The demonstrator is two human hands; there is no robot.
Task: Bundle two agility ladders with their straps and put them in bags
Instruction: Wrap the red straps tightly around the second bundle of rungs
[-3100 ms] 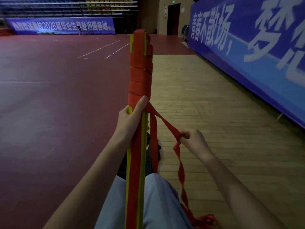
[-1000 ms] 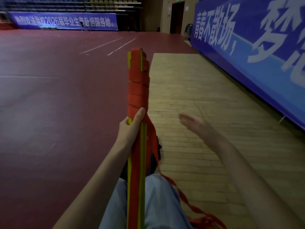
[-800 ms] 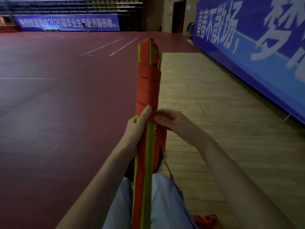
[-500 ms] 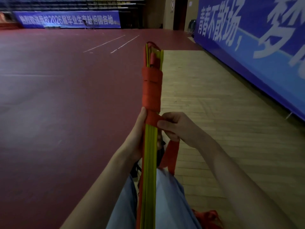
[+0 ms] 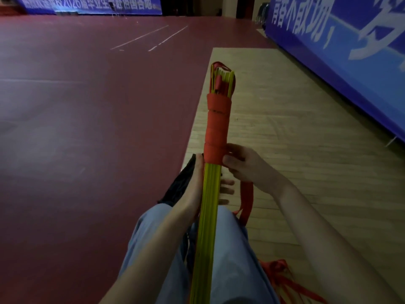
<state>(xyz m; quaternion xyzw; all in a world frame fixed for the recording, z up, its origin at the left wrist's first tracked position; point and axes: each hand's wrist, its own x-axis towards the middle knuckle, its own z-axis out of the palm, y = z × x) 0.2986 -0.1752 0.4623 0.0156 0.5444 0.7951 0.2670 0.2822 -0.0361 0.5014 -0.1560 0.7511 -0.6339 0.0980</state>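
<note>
Over your lap, your left hand is clamped around the ladder bundle. The thumb runs up its left side, and the fingertips curl into view on the right, just below the wrapping. Your right hand is on the other side, touching the bundle, its thumb and fingers pinching the red strap at the lowest turn of the wrap. The two hands are close together, with only the bundle between them.

Above your hands the strap winds round the yellow rungs in several tight, overlapping turns. Past the top turn the rung ends stick out bare and splay a little, with a small red loop over them. Below your left hand the rungs run bare and pressed together, down between your legs in pale blue trousers and out past the bottom edge of view. The bundle points away from you.

From under your right hand a loose length of strap hangs beside your right thigh. More red strap lies in a tangled heap on the wooden floor at your right; whether the hanging length joins it cannot be told.

A black thing lies just left of your left hand, partly behind it, where the wooden floor meets the dark red court floor; what it is cannot be told. A blue banner with white characters stands along the right edge of the wooden floor, and a second banner runs along the far edge of the court floor.
</note>
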